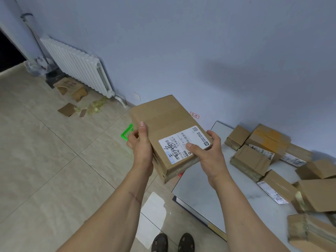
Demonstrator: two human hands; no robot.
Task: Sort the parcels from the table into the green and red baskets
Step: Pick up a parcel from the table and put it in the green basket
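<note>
I am gripping the parcel between both hands, left hand and right hand clasping its opposite sides.

White radiator on blue wall, cardboard scraps on tiled floor — black sandals below.

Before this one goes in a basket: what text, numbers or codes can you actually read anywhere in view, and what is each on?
Held parcel, white shipping label: large handwritten black characters, a barcode and a QR code; the small print is too blurred to read.
Red sticker on the wall: two characters, too small to read.
Labels on the table parcels: print and scribbles, unreadable.
Nothing else carries text.
</note>
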